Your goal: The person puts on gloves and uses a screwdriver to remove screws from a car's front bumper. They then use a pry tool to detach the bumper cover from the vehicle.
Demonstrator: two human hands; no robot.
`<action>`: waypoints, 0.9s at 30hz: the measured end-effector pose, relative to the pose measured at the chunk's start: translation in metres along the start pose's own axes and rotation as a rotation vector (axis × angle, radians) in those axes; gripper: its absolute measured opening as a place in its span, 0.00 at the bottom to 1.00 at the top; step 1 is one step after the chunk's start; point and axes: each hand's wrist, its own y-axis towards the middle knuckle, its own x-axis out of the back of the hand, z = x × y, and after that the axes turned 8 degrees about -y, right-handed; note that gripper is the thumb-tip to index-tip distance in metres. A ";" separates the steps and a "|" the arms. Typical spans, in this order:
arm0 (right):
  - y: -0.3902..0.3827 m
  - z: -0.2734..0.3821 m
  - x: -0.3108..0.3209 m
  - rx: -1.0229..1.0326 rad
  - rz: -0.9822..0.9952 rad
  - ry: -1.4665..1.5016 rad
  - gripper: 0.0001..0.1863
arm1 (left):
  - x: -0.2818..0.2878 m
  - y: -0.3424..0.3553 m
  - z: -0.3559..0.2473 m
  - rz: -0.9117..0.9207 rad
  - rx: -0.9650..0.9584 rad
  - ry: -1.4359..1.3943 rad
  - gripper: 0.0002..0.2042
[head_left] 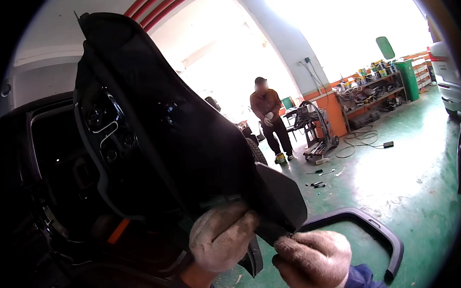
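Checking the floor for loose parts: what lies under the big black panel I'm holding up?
Past the black panel, a black trim frame lies on the green floor; its left end is hidden behind the panel.

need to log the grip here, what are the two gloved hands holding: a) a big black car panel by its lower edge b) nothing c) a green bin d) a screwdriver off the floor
a: the left hand and the right hand, both gloved, clasp the lower edge of the big black car panel, held up in front of the camera.
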 end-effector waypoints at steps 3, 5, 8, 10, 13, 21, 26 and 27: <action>0.003 -0.009 0.007 -0.032 -0.080 0.040 0.17 | 0.000 -0.003 -0.002 -0.002 0.091 0.069 0.14; 0.002 -0.008 0.015 -0.249 -0.135 0.035 0.22 | 0.000 0.004 -0.002 -0.017 0.073 0.036 0.13; 0.032 -0.018 0.006 -0.283 -0.053 0.085 0.31 | 0.001 0.016 -0.002 0.030 0.056 0.016 0.13; 0.045 -0.021 0.004 -0.348 0.112 0.173 0.27 | 0.002 0.024 0.000 0.048 0.033 -0.037 0.14; 0.066 -0.012 0.002 -0.539 0.321 0.260 0.20 | 0.008 0.028 0.009 0.049 -0.036 -0.031 0.13; 0.086 -0.006 0.019 -0.487 0.442 -0.066 0.19 | -0.015 0.025 0.003 -0.065 0.377 -0.372 0.12; 0.089 -0.005 0.017 -0.499 0.421 0.041 0.21 | -0.012 0.025 -0.009 -0.024 0.602 -0.429 0.05; 0.087 -0.007 0.015 -0.493 0.413 -0.003 0.21 | -0.013 0.025 -0.008 -0.043 0.637 -0.462 0.04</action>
